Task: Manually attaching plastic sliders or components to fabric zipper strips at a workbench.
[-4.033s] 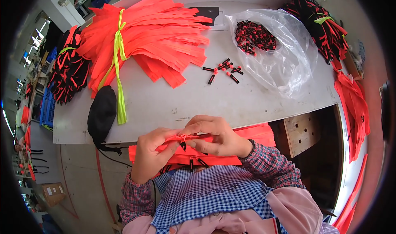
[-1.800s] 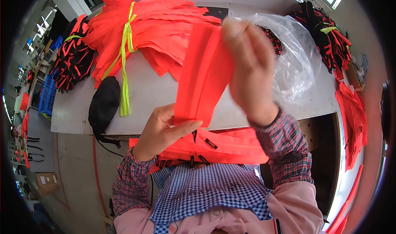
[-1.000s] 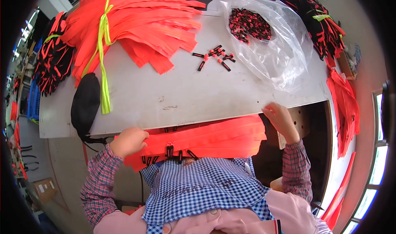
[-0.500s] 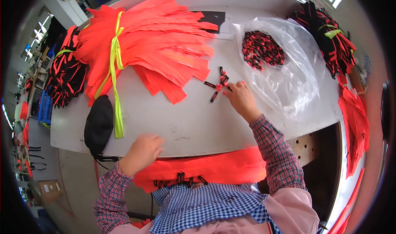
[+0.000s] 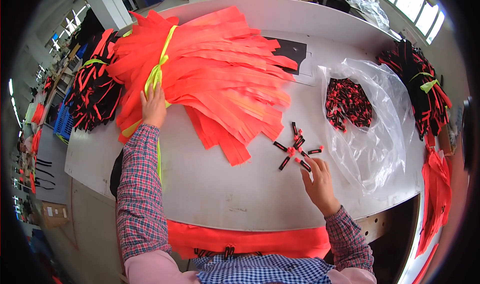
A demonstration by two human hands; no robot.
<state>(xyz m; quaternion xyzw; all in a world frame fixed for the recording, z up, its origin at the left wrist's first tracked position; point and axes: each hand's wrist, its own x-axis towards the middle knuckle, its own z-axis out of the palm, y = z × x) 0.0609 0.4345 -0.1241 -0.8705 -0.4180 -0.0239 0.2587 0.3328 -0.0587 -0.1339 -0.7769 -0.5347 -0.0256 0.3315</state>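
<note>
My left hand (image 5: 154,109) lies on the yellow-green tie (image 5: 157,74) around a large bundle of bright orange-red fabric strips (image 5: 225,74), its fingers stretched out over the tie. My right hand (image 5: 321,186) is beside several small black tabs with red ends (image 5: 298,143), scattered on the table. Its thumb and fingers are apart, next to the nearest tab (image 5: 303,165); whether they touch it I cannot tell. A clear plastic bag (image 5: 385,149) stands open to the right, with a heap of similar black-and-red tabs (image 5: 348,103) inside.
The white table (image 5: 220,194) has a raised back edge. Black-and-red bundles stand at its left (image 5: 95,94) and right (image 5: 417,84). A black flat sheet (image 5: 287,54) lies behind the strips. An orange-red fabric piece (image 5: 250,241) with black tabs lies over my lap.
My left hand has gone from the table's front edge up and forward onto the tied bundle. My right hand's fingers have parted beside the tabs, now more spread out. The view has shifted.
</note>
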